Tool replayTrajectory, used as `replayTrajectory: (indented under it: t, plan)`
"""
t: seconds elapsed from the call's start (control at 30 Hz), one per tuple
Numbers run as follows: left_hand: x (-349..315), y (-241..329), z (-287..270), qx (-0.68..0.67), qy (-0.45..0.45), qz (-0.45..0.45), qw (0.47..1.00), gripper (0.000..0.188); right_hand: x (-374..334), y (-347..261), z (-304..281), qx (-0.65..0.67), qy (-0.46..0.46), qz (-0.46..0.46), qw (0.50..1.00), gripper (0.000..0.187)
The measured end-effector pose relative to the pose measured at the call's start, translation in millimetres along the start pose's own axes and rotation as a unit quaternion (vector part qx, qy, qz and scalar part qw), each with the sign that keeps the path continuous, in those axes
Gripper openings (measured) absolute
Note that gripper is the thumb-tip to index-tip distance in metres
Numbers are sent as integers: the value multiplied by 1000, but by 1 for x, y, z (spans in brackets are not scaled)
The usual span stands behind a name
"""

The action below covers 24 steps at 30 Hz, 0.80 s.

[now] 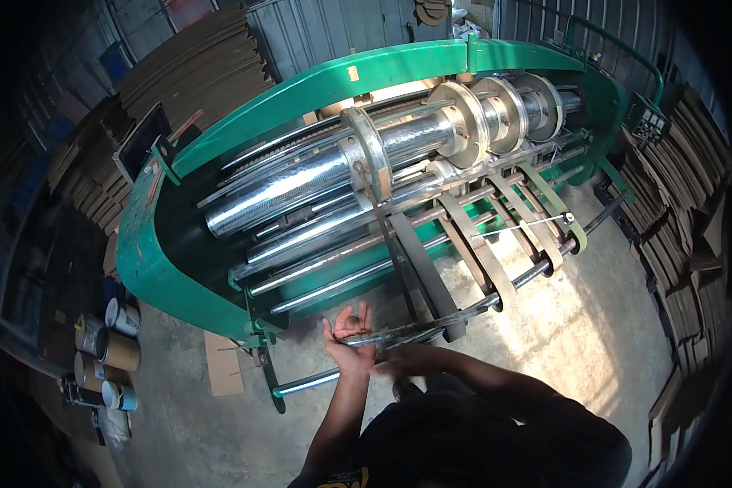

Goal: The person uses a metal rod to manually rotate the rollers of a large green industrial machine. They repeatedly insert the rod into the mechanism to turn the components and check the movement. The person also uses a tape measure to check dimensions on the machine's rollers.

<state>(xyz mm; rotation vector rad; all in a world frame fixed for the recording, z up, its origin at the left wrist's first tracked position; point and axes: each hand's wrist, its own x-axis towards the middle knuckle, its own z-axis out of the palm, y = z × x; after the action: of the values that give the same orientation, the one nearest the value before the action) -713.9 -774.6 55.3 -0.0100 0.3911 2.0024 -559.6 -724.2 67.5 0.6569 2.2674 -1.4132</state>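
In front of the green machine, my left hand point(348, 335) is turned palm up with its fingers spread and the thumb apart. The end of a dark flat strip point(407, 331) lies across that palm, and the fingers are not closed round it. This strip slants up to the right, to the machine's front bar point(309, 382). My right hand point(393, 359) is just right of my left wrist, below the strip; its fingers are mostly hidden. A thin dark band point(394, 264) hangs down from the rollers above the strip.
The green machine frame point(142, 260) surrounds chrome shafts with large metal discs point(459, 126). Several flat belts point(480, 252) loop over the bars at right. Cardboard stacks point(691, 154) line the right side. Tubs point(120, 354) and a cardboard piece point(224, 370) are on the left floor.
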Motion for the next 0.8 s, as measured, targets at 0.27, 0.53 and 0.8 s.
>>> replayTrajectory:
  t: [0.27,0.53,0.8]
  plan:
    - [-5,-5,31,39,-58,-36,997,57,-77,84,-23,-191,407,101,887,42]
    - [25,-193,177,778,-296,-70,549,64,61,139,27,401,174,-221,872,59]
    - [1,-270,102,882,-335,-18,331,57,31,83,-4,621,-149,-167,751,70]
